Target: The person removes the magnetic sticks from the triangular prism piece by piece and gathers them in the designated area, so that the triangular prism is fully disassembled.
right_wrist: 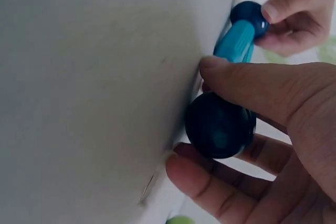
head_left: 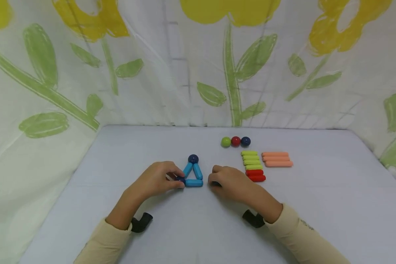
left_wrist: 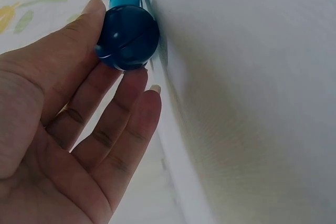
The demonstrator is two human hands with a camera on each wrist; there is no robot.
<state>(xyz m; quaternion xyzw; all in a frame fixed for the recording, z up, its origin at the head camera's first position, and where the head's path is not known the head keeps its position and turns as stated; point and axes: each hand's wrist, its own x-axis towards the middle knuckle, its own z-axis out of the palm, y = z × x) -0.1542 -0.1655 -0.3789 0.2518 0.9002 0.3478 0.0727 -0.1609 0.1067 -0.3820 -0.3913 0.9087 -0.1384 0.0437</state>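
Three blue rods form a small triangle on the white table, with one bottom rod (head_left: 194,183) lying crosswise. A dark blue ball (head_left: 193,158) caps the triangle's top corner. My left hand (head_left: 158,178) pinches a second dark blue ball (left_wrist: 127,37) between thumb and fingers at the lower left corner, against the bottom rod's end. Just right of the lower right corner, my right hand (head_left: 232,183) holds another dark blue ball (right_wrist: 220,125), thumb on one side and fingers curled on the other. From above, the right hand mostly hides that ball.
Behind the right hand lie several yellow-green rods (head_left: 251,157), red rods (head_left: 256,178) and three orange rods (head_left: 277,159). Farther back sit a green ball (head_left: 226,142), a red ball (head_left: 235,141) and a dark blue ball (head_left: 245,141) in a row. A flowered curtain (head_left: 145,99) hangs behind the table.
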